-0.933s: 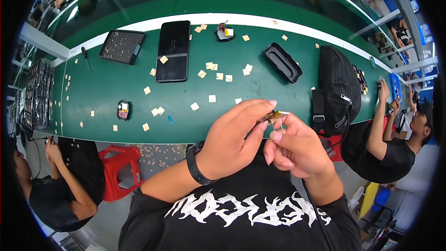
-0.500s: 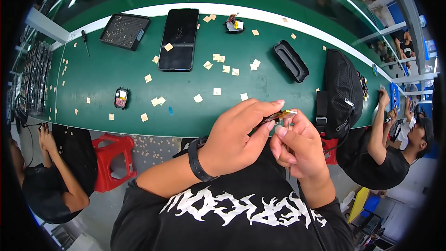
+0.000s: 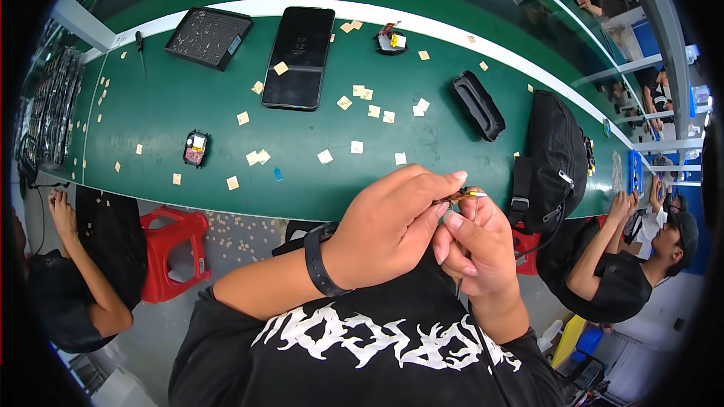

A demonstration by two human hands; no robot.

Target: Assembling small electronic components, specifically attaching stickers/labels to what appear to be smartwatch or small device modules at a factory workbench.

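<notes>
Just beyond the table's near edge, above my lap, my two hands meet over a small electronic part [image 3: 455, 198] with orange-brown flex ribbon and a bright yellow-white end. My left hand [image 3: 388, 226] pinches it between thumb and fingers, wearing a black wristband [image 3: 320, 262]. With fingertips at the part's other end, my right hand [image 3: 486, 240] is closed around a thin metal tool [image 3: 457, 288], whose shaft shows below the fingers. Whether it is tweezers or a driver I cannot tell. The fingers hide most of the part.
On the green table [image 3: 294, 181] lie a phone [image 3: 302, 87], a black tray [image 3: 204, 41] of tiny pieces, a screwdriver [image 3: 139, 41], a watch-like module [image 3: 195, 149], another module [image 3: 391, 42], a black case [image 3: 478, 105], a black bag [image 3: 554, 166] and scattered paper squares [image 3: 357, 147]. People sit on both sides.
The view has shifted slightly. The small part's bright end has turned a little in my fingers, and my right fingers have curled closer. Both neighbours' hands have moved.
</notes>
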